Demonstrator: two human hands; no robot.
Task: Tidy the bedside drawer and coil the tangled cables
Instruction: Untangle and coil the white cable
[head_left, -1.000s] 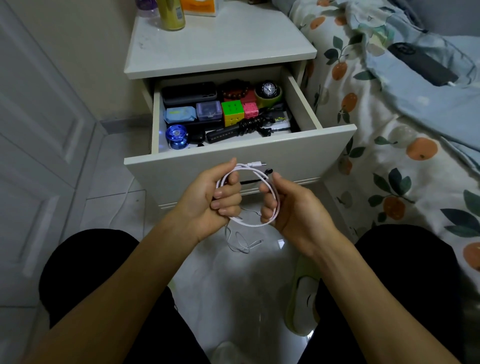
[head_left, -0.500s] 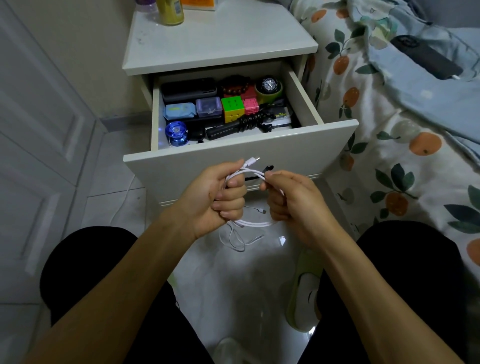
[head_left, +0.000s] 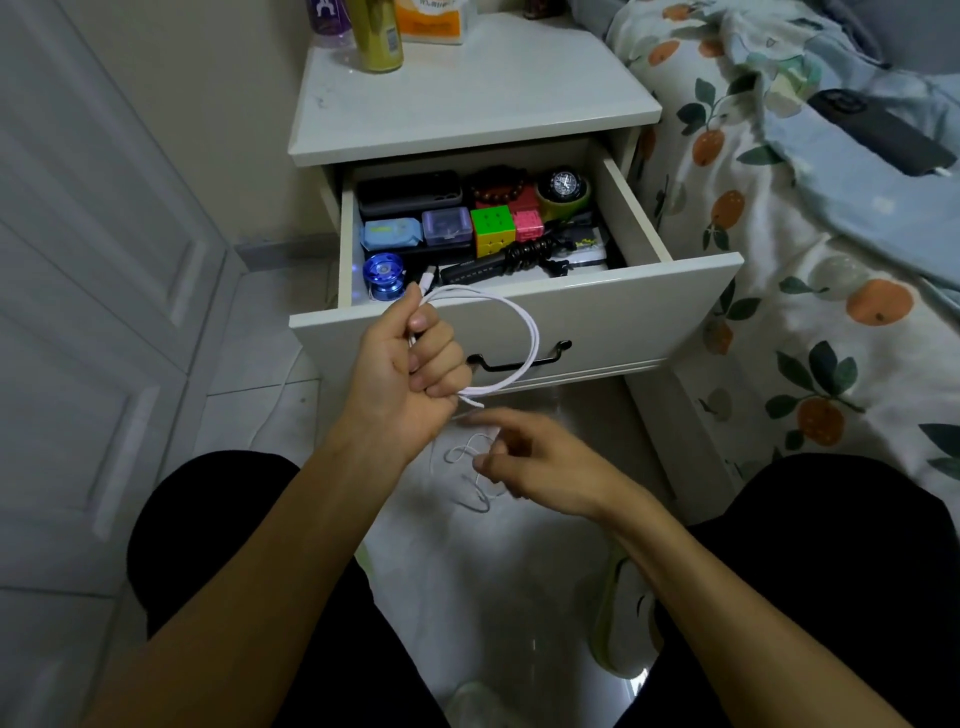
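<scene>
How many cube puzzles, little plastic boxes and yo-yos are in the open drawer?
Cube puzzles: 2, the green cube and the pink cube.
Little plastic boxes: 2, the blue box and the purple box.
Yo-yos: 1, the blue yo-yo.
Total: 5

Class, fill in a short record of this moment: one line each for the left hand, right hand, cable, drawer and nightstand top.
left hand: grip closed round the looped white cable
right hand: fingers loosely spread at the cable's thin dangling tail, hold unclear
cable: one wide loop in front of the drawer
drawer: open, holds a cube, yo-yo and watch
nightstand top: yellow can
</scene>
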